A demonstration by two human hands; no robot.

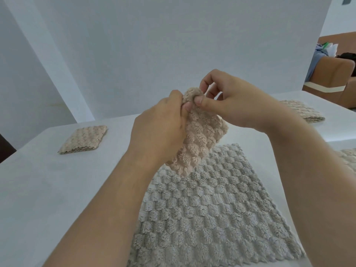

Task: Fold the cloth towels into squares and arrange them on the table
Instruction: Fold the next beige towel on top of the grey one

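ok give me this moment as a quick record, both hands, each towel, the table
left-hand grip: curled on the beige towel's top edge
right-hand grip: thumb and fingers pinch the same top edge
beige towel: held up, hanging over the grey towel
grey towel: spread flat, unfolded, on the white table
left folded towel: folded square, far left of table
right folded towel: folded, far right
edge towel: right edge, mostly out of frame

Soft, even light fills the scene, bright, slightly cool and diffuse; shadows barely show on the white table [48, 189]; tufts of the beige towel [196, 143] and grey towel [202, 218] read crisp; wide-angle distortion bends the table edges and stretches the corners — the sofa [331, 74] far right looks softer.
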